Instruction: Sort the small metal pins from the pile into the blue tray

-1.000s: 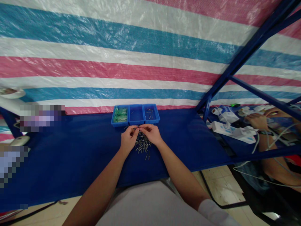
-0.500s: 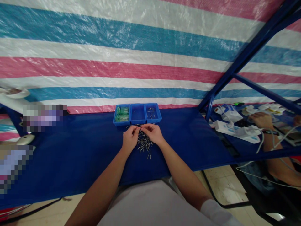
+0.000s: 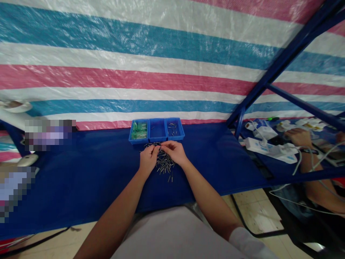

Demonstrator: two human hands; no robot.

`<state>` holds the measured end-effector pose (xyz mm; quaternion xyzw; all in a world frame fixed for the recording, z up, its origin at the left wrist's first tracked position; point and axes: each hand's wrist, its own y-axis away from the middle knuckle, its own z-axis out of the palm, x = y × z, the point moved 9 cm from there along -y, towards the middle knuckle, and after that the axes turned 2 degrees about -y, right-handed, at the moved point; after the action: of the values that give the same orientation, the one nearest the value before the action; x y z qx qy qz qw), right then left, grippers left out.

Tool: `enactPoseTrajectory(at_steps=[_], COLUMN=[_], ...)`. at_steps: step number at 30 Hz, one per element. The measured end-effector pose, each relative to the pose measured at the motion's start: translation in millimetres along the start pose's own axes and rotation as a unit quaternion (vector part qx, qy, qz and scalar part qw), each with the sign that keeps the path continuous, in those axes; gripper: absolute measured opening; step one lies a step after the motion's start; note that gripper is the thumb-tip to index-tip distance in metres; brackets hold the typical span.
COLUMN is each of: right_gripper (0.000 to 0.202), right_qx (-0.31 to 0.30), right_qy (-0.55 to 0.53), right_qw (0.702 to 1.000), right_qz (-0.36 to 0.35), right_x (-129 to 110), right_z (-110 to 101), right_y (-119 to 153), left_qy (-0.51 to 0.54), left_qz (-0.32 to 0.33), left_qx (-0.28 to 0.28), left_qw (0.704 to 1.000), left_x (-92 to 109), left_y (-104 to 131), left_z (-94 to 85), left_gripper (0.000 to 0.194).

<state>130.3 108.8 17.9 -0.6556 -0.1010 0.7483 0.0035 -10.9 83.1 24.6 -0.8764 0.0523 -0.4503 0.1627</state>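
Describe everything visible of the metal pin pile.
The metal pin pile is a loose heap of many short, slender pieces, dark to silvery, apparently metal, lying at mixed angles. It rests on the blue tabletop, on the near side of the three blue bins. Two pins lie slightly apart at its near edge. The left hand and right hand partly hide it; exact contact is unclear.
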Motion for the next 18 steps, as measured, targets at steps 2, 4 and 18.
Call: enactPoseTrajectory(at_steps=[2, 4, 18], right_gripper=[0.020, 0.020, 0.022], right_qx=[-0.001, -0.003, 0.015], right_qy=[-0.009, -0.014, -0.031], right_qw=[1.000, 1.000, 0.999], right_qz=[0.000, 0.001, 0.005], right_x=[0, 0, 3], right_z=[1, 1, -6], right_y=[0, 0, -2], left_qy=[-0.003, -0.001, 0.075], left_qz=[0.003, 0.004, 0.018], left_qx=[0.003, 0.006, 0.018], left_qw=[1.000, 1.000, 0.997], left_x=[0, 0, 9], left_y=[0, 0, 0], left_z=[-0.4, -1.1, -2.1], left_gripper=[0.036, 0.037, 0.026])
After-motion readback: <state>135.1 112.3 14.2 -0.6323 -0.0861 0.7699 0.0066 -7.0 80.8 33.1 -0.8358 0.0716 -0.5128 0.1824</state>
